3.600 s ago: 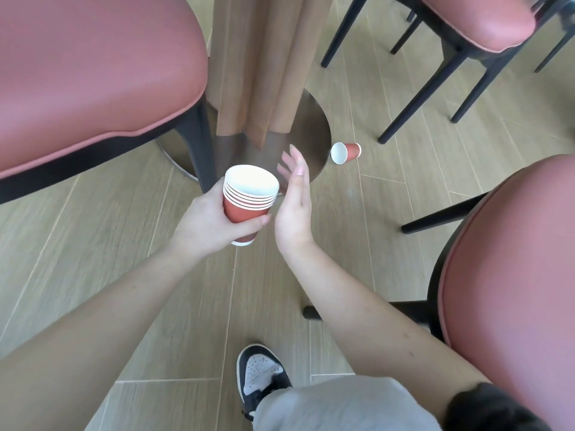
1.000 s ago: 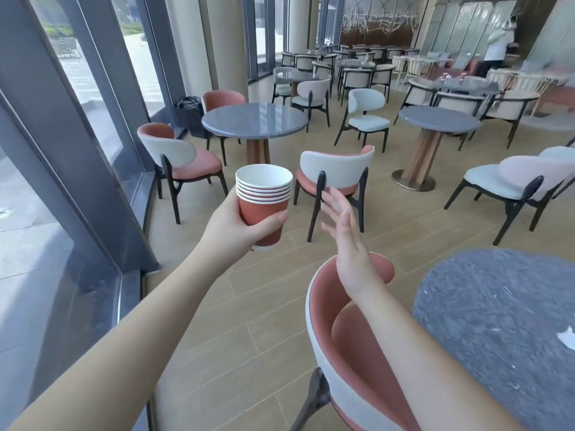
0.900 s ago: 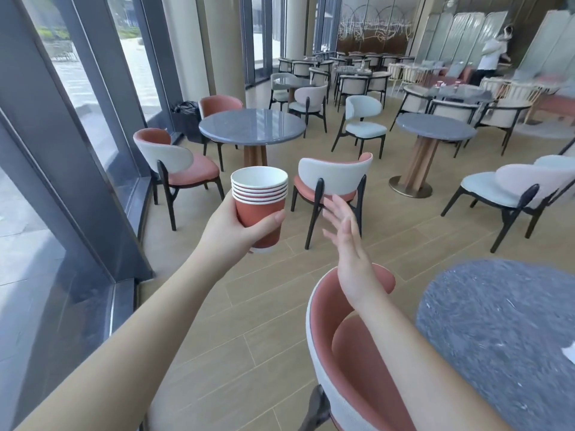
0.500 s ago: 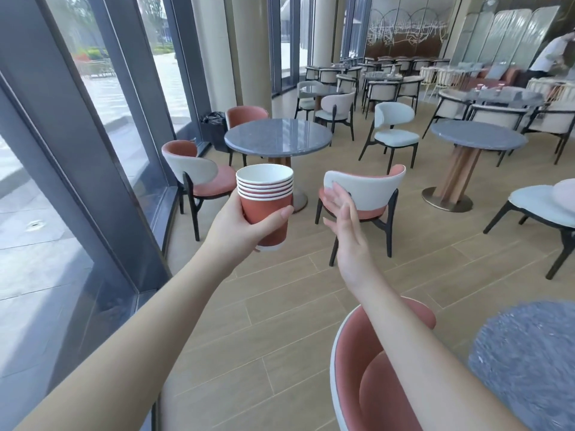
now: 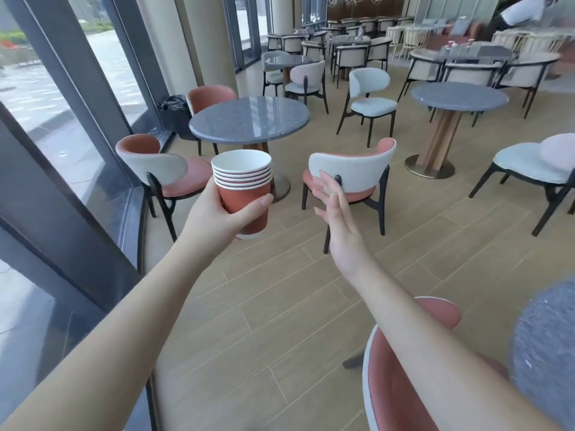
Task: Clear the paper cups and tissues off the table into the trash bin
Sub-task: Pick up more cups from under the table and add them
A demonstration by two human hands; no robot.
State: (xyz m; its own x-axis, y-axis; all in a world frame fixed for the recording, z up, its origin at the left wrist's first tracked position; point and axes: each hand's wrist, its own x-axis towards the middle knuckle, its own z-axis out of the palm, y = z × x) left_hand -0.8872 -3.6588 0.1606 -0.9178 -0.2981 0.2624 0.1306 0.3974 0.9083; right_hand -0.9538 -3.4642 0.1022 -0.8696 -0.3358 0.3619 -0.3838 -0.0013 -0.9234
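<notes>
Gripping the stack of paper cups (image 5: 243,188) upright in my left hand (image 5: 214,218), thumb across its red wall, I hold my right hand (image 5: 340,225) just beside it, fingers (image 5: 323,181) straight, apart, empty, above the floor (image 5: 264,306).

Both forearms are bare to the frame's edge (no sleeves, rings, or watches showing).
</notes>
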